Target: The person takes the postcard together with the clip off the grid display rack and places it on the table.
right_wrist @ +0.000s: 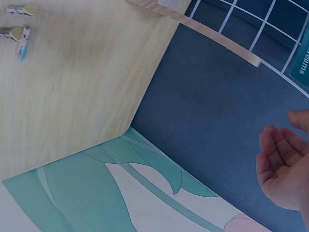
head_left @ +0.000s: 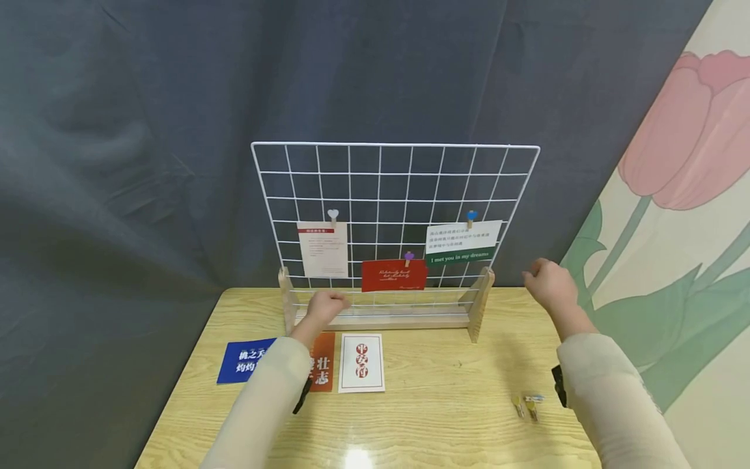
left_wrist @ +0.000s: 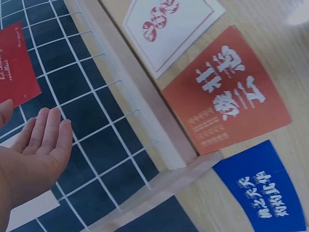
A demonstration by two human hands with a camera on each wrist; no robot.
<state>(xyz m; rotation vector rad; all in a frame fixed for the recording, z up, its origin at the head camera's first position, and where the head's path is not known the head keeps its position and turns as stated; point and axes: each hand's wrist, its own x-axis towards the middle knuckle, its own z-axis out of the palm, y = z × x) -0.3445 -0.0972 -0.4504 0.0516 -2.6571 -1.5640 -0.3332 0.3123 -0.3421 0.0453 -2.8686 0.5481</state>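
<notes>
My left hand (head_left: pixel 324 307) is in front of the lower left of a white wire grid (head_left: pixel 379 195), below a white card with a red header (head_left: pixel 324 251). In the left wrist view its fingers are relaxed and hold nothing; the red card (left_wrist: pixel 18 65) is just beyond them. Off the grid's right side is my right hand (head_left: pixel 552 284), empty, its fingers (right_wrist: pixel 277 150) loosely bent in the right wrist view. Heart clips in white (head_left: pixel 333 214), purple (head_left: pixel 409 256) and blue (head_left: pixel 472 215) hold the header card, the red card and a white-and-green card (head_left: pixel 463 241) on the grid.
On the table (head_left: pixel 433 417) lie a blue card (head_left: pixel 234 366), an orange card (head_left: pixel 324 378) and a white card with red characters (head_left: pixel 375 378). Several small clips (head_left: pixel 531 407) are at the right. The grid's wooden base (head_left: pixel 404 322) stands at the back, before a dark curtain (head_left: pixel 375 71).
</notes>
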